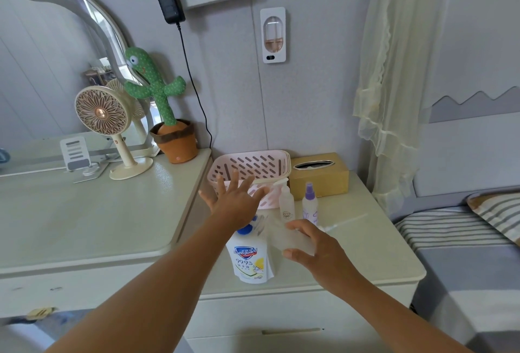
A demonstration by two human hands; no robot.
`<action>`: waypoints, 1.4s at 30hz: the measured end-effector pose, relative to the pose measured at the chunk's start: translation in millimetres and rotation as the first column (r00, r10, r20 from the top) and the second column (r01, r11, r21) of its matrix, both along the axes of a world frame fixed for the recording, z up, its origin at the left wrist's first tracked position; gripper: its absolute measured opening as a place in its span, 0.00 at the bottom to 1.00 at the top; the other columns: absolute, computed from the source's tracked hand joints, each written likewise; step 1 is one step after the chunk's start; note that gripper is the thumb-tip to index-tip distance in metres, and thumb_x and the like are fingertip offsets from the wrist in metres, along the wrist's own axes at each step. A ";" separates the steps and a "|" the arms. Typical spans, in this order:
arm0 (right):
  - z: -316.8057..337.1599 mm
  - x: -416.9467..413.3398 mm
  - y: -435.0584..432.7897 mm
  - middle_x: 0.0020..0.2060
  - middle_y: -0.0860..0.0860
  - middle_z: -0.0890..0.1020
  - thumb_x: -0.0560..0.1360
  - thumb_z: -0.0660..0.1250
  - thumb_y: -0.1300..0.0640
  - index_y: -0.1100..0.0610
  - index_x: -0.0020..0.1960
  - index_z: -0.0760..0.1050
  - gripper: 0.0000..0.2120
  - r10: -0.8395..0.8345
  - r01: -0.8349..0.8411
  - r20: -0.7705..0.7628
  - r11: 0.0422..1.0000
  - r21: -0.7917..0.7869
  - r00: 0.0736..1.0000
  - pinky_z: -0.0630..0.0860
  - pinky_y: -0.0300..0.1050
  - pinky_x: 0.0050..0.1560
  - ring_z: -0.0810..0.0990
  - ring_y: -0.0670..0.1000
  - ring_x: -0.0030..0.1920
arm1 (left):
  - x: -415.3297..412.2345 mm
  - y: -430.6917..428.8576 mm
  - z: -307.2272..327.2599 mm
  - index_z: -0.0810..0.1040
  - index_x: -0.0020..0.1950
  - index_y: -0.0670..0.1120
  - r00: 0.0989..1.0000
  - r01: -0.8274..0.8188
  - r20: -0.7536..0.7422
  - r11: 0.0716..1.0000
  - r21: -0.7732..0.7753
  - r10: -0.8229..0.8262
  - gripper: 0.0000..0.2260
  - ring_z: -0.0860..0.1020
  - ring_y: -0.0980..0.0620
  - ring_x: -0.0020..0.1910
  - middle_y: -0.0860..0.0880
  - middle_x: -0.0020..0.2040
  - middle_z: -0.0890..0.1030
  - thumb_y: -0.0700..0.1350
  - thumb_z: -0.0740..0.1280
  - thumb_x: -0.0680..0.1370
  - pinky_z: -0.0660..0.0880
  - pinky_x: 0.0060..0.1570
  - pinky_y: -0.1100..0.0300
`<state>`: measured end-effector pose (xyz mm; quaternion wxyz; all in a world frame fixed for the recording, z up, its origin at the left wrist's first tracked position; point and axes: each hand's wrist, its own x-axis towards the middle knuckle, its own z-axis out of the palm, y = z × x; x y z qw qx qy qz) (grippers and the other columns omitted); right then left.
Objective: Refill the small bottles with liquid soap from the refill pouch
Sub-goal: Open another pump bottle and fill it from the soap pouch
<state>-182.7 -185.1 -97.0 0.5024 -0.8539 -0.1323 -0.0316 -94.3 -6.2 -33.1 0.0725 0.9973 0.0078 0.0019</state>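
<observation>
Two bare forearms rise from the bottom of the frame toward its centre. The right hand [318, 251], just right of centre, has its fingers curled around a pale translucent thing [292, 240] that is motion-blurred — probably one of the small bottles, though I cannot tell for sure, nor how firmly it is held. Just left of it, at lower centre, the refill pouch [250, 257] lies on the cream cabinet top [365, 254], its blue cap [245, 229] on and pointing up the frame. Above the pouch the left hand [233, 200] is spread wide, fingers splayed, holding nothing, hovering in front of the pink slotted basket [253, 167].

Right of that hand, two small bottles stand upright side by side: a pump bottle [286, 203] and a spray bottle [309, 203] with a purple top. Behind them, right of the basket, sits a tan tissue box [319, 174].

By my reading this is the setting-out step: nothing looks opened and no soap is flowing. The next move likely calls for uncapping a bottle, then unscrewing the pouch — a floppy, slippery thing wanting a steady two-handed hold.
</observation>
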 end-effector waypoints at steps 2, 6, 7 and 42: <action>-4.4 -0.5 1.8 0.57 0.37 0.72 0.74 0.69 0.49 0.40 0.58 0.67 0.17 0.003 -0.003 -0.013 1.000 0.007 1.000 0.70 0.26 0.45 0.71 0.40 0.56 | -0.8 0.9 -3.5 0.47 0.77 0.61 1.000 -0.014 -0.018 1.000 -0.024 0.013 0.28 0.34 0.43 0.76 0.52 0.79 0.39 0.68 0.43 0.78 0.31 0.65 0.31; -2.4 -1.3 2.2 0.54 0.36 0.73 0.74 0.69 0.50 0.41 0.59 0.66 0.17 -0.005 0.005 -0.002 1.000 0.000 1.000 0.68 0.24 0.45 0.71 0.39 0.56 | -1.2 0.4 2.3 0.46 0.77 0.61 1.000 0.004 -0.028 1.000 0.011 -0.004 0.28 0.35 0.43 0.76 0.51 0.79 0.39 0.67 0.43 0.79 0.33 0.65 0.30; -0.1 -1.8 1.7 0.53 0.34 0.72 0.74 0.69 0.49 0.40 0.59 0.66 0.17 -0.001 0.001 0.003 1.000 -0.001 1.000 0.68 0.24 0.45 0.71 0.38 0.55 | -0.7 0.7 5.7 0.46 0.77 0.61 1.000 0.011 -0.021 1.000 0.027 -0.010 0.27 0.35 0.43 0.76 0.51 0.78 0.39 0.66 0.43 0.79 0.33 0.65 0.30; 3.4 -8.4 5.0 0.54 0.35 0.71 0.74 0.68 0.49 0.41 0.59 0.65 0.18 -0.011 0.011 0.021 1.000 0.010 1.000 0.68 0.24 0.44 0.71 0.38 0.54 | -5.0 2.4 13.0 0.48 0.77 0.61 0.999 0.035 -0.031 0.998 0.053 -0.033 0.26 0.37 0.43 0.76 0.52 0.79 0.41 0.65 0.43 0.80 0.33 0.65 0.30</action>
